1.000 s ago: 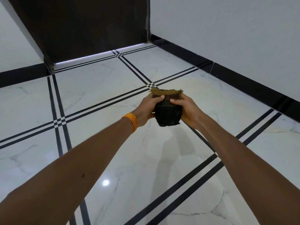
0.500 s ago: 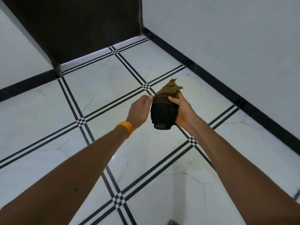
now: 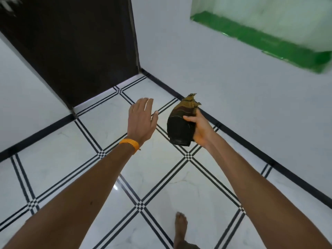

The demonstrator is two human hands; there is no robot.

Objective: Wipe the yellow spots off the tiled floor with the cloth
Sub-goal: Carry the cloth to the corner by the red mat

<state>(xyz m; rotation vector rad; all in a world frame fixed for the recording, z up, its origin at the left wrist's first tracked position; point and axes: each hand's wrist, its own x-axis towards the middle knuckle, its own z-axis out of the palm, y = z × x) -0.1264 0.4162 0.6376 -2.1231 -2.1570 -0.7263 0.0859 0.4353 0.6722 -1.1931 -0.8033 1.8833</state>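
On a glossy white tiled floor, our right hand grips a bunched dark-and-mustard cloth, left hand spread empty; we might slip barefoot.

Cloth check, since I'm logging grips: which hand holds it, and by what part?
Right hand grips the cloth along its right side; left hand is open, empty.

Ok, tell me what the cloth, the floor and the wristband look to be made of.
Cloth: woven fabric, matte, dark with an ochre frayed end; it bunches softly in the right hand.
Floor: polished marble-look tile, white with faint grey veins and black inlay stripes; a glossy light reflection shows. Real stone or ceramic, I cannot tell.
Wristband: orange, apparently wound thread.
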